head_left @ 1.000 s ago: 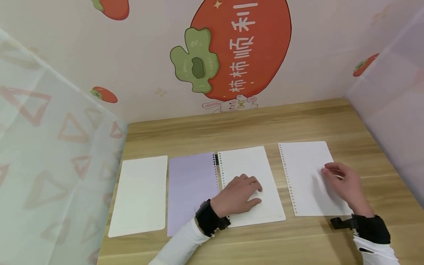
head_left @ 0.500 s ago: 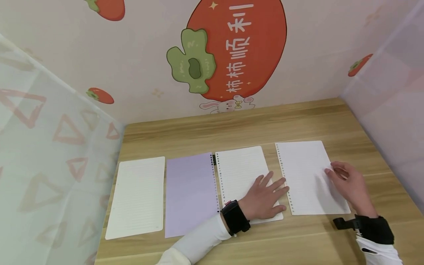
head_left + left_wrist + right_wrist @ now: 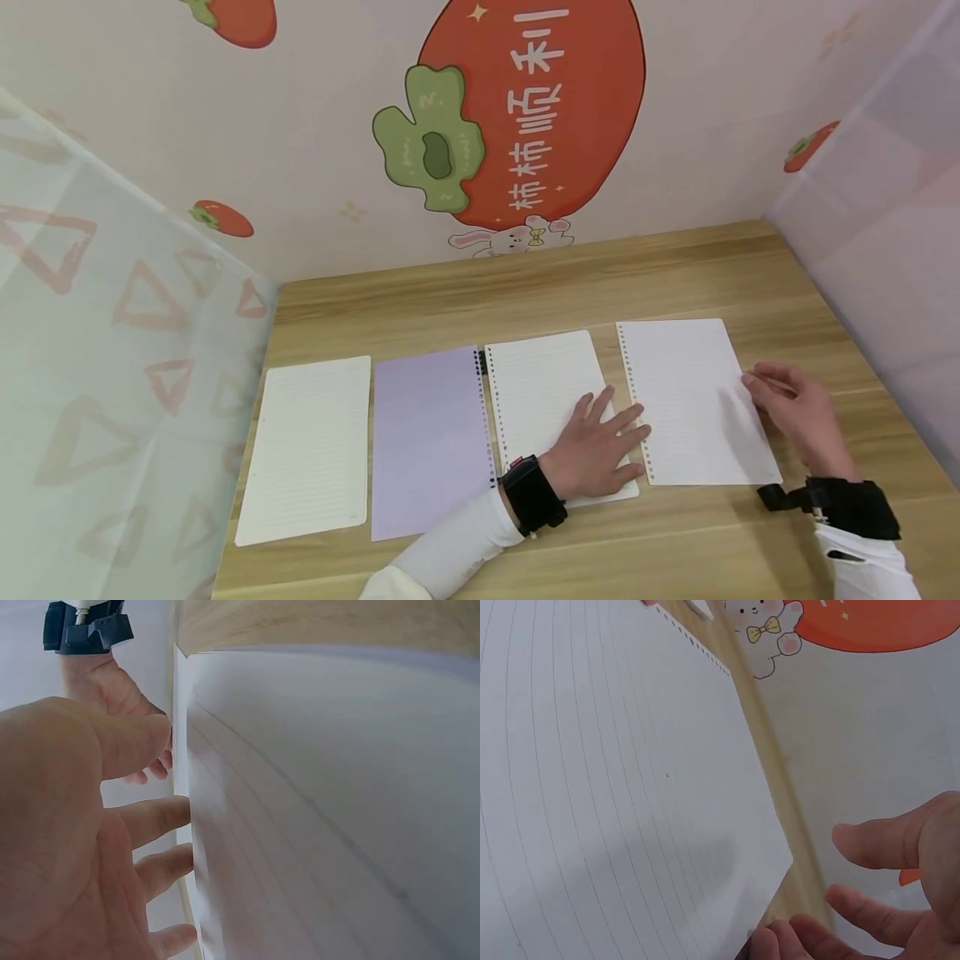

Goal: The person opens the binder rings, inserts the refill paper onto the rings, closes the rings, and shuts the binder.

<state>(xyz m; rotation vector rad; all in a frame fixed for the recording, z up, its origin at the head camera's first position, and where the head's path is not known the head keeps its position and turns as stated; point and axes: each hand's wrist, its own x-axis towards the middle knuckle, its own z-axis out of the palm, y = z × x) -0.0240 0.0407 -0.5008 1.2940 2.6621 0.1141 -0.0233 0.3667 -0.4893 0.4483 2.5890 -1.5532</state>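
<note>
My left hand rests with fingers spread on a white lined, punched page beside a purple cover. Its fingertips reach past that page's right side to the punched edge of another lined sheet. In the left wrist view its thumb stands away from the paper. My right hand is at the right edge of that sheet. In the right wrist view its lower fingertips meet the sheet's edge, while the thumb stays apart from it. Both hands wear black wrist straps.
Another lined white sheet lies at the left of the wooden table. A short black piece shows between the purple cover and the lined page. A white wall with printed red fruit stands behind, with pale side walls.
My left hand has moved right and spread its fingers toward the right sheet. My right hand has shifted from over that sheet to its right edge, and the sheet has slid slightly left.
</note>
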